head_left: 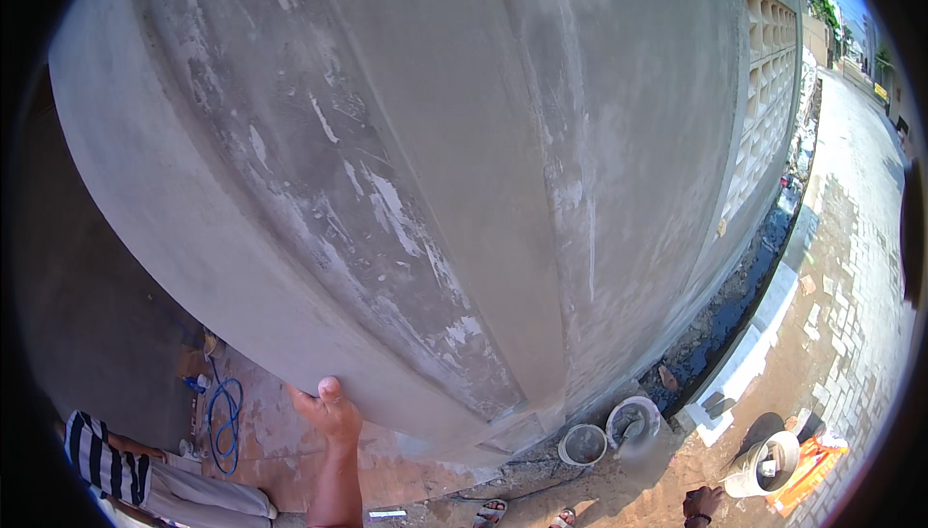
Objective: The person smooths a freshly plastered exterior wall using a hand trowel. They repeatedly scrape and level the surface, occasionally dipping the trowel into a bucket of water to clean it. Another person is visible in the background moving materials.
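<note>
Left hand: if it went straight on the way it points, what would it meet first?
The left hand would probably meet the grey plastered wall first; they look very close, though contact is unclear.

You can read no words, numbers or brand marks here, and the small yellow panel (881, 91) at your far upper right is too tiny to make out.

Brown ground (628, 504) in front of you carries two buckets, the smaller (565, 450) just beside the larger (656, 428), both with grey contents; rightward, a pale bucket (742, 484) adjoins orange sheeting (800, 487). On your left, reddish flooring (275, 417) bears a loosely coiled blue hose (238, 412).
</note>
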`<state>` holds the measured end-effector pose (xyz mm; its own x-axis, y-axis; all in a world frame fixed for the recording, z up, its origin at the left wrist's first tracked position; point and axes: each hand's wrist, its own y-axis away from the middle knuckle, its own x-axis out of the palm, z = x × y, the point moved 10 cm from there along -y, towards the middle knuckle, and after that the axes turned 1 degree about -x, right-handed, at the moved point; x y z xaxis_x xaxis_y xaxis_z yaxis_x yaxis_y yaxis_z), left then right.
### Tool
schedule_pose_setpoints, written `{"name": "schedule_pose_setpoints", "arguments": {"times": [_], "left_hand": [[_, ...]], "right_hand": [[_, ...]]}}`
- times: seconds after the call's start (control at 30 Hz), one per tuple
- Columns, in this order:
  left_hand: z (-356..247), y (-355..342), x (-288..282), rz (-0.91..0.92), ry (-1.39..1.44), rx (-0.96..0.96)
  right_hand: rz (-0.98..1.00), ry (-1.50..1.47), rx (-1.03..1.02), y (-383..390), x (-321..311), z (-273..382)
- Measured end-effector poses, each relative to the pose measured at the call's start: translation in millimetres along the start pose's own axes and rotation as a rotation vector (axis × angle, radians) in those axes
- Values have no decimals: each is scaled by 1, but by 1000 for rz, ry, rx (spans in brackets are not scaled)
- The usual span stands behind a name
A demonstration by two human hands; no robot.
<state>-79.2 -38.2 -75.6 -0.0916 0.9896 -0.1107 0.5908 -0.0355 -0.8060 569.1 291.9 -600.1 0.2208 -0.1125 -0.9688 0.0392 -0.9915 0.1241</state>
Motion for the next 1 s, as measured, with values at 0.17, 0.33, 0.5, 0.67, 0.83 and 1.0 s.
{"name": "schedule_pose_setpoints", "arguments": {"times": [0.17,0.33,0.5,0.67,0.83,1.0], "left_hand": [[3,-3,21,58,205,-23],[6,3,34,91,177,20],[-17,6,45,199,155,125],[-11,5,36,234,85,136],[-15,4,35,243,138,136],[-13,4,35,235,183,135]], "right_hand": [[-250,-731,-69,14,-194,30],[-527,-861,-424,64,-432,85],[-985,-539,-665,154,-673,125],[-1437,-176,-838,255,-873,194],[-1754,83,-836,294,-1002,224],[-1762,44,-689,311,-1052,251]]}}
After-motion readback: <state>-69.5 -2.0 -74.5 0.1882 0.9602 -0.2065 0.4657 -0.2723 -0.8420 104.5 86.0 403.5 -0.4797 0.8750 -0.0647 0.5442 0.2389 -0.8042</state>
